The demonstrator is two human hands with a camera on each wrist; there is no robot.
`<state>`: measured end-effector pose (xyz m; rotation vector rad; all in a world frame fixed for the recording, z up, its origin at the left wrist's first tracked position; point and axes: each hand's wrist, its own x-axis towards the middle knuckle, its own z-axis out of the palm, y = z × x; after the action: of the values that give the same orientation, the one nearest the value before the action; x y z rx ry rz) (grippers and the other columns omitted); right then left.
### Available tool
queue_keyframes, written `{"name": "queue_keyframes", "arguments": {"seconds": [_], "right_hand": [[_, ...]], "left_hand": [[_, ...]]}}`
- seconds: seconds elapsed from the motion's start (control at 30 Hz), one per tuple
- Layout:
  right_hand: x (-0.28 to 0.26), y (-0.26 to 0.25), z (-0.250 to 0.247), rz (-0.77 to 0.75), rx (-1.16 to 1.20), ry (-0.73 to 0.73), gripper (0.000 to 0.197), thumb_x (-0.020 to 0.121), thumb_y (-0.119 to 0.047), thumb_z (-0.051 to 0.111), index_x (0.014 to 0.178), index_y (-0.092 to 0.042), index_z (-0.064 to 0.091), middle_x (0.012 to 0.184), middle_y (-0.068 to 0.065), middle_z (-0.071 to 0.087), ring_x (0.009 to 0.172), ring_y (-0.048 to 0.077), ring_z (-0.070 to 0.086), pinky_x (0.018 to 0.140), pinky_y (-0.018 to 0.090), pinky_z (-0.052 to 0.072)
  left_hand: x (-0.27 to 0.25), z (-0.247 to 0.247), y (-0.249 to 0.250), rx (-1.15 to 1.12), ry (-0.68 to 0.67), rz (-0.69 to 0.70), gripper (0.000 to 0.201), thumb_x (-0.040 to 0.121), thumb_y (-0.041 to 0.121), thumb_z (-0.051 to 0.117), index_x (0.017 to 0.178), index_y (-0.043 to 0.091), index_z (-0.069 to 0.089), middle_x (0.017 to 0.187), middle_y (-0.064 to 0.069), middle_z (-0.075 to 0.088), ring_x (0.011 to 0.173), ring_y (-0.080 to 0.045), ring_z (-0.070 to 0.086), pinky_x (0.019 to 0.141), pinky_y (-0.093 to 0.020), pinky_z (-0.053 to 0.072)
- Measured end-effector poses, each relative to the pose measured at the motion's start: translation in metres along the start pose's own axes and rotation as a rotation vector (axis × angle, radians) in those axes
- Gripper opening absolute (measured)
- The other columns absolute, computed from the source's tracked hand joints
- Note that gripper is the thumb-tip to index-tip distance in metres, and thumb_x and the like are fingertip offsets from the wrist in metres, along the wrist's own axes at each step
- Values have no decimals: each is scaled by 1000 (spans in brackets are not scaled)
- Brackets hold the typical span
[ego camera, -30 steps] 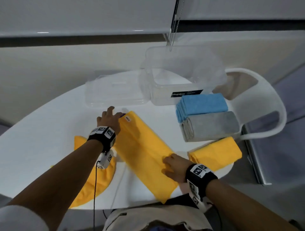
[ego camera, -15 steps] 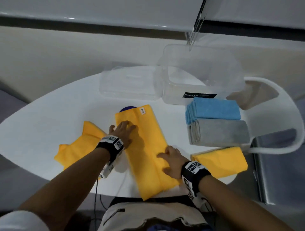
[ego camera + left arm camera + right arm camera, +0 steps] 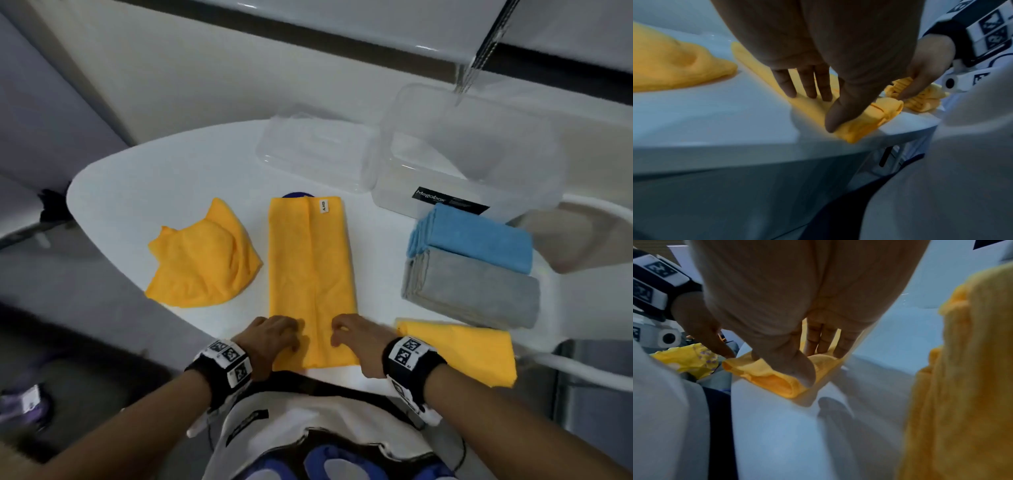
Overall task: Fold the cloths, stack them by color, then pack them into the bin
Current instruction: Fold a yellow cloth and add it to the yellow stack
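Sliding back from mid-cloth, the left hand [image 3: 270, 337] and right hand [image 3: 359, 339] now pinch the near corners of the long yellow cloth [image 3: 308, 260], which lies at the tabletop [image 3: 191, 178] edge.

Left hand [image 3: 828, 42] pinching yellow cloth [image 3: 857, 128] corner, white table [image 3: 715, 116] edge
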<state>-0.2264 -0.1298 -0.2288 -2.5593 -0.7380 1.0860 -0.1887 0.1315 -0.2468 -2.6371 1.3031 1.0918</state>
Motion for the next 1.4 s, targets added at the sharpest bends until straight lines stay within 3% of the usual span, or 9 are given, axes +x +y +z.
{"name": "queue_keyframes", "arguments": {"seconds": [0.13, 0.23, 0.43, 0.6, 0.73, 0.9, 1.13, 1.27, 1.4], "right_hand": [[-5, 4, 14, -19, -1, 28, 76, 73, 8, 62, 139, -22, 39, 155, -3, 15, 140, 21, 22, 106, 26, 31], [-6, 10, 23, -28, 10, 66, 77, 73, 10, 60, 139, -24, 38, 155, -5, 13, 141, 18, 19, 105, 22, 27], [4, 26, 23, -101, 56, 216, 39, 85, -1, 54, 120, -18, 59, 145, 3, 39, 127, 29, 45, 104, 41, 42], [0, 24, 24, -2, 216, 182, 32, 97, -20, 43, 125, -18, 59, 144, 0, 47, 129, 20, 46, 111, 28, 32], [-7, 18, 18, 135, 378, 176, 23, 101, -27, 34, 121, -29, 47, 100, 7, 64, 86, 24, 61, 80, 40, 51], [7, 17, 1, 231, 531, 320, 20, 103, -21, 38, 122, -18, 41, 78, 1, 54, 69, 19, 53, 64, 36, 45], [39, 30, -12, 401, 589, 427, 32, 100, -18, 44, 131, -20, 40, 72, -1, 51, 64, 15, 52, 59, 29, 42], [40, 30, -13, 431, 606, 451, 30, 99, -15, 44, 128, -20, 40, 72, 0, 51, 62, 17, 52, 57, 31, 44], [36, 27, -12, 405, 756, 450, 34, 90, -25, 47, 123, -29, 38, 86, 16, 57, 72, 25, 56, 64, 36, 47]], "left_hand": [[-10, 23, 4, -9, 51, -54, 69, 77, 18, 61, 138, 29, 31, 156, 4, 1, 145, -16, 15, 116, -39, 15], [-11, 31, 5, -64, 125, -57, 50, 85, 20, 55, 132, 28, 41, 156, 8, 2, 146, -11, 12, 116, -39, 12], [-7, 18, -4, -412, 368, -107, 34, 92, 34, 55, 123, 21, 60, 136, 4, 55, 117, -23, 58, 103, -35, 39], [-19, 18, -7, -672, 358, -249, 22, 97, 30, 51, 117, 25, 58, 103, 6, 65, 94, -18, 61, 86, -34, 49], [-25, 19, -15, -786, 337, -320, 5, 99, 30, 47, 97, 33, 50, 74, 7, 55, 68, -13, 52, 70, -34, 45], [-11, 7, -30, -911, 372, -434, 6, 99, 34, 48, 103, 33, 51, 82, 1, 68, 79, -17, 65, 76, -39, 54], [14, -16, -41, -861, 437, -491, 22, 97, 36, 51, 115, 25, 54, 88, 2, 66, 68, -14, 65, 56, -23, 45], [23, -18, -44, -828, 478, -512, 23, 97, 38, 50, 116, 27, 54, 85, 2, 63, 68, -18, 63, 59, -29, 49], [29, -18, -42, -782, 505, -535, 24, 98, 36, 47, 118, 24, 53, 90, 1, 58, 78, -23, 61, 70, -38, 54]]}}
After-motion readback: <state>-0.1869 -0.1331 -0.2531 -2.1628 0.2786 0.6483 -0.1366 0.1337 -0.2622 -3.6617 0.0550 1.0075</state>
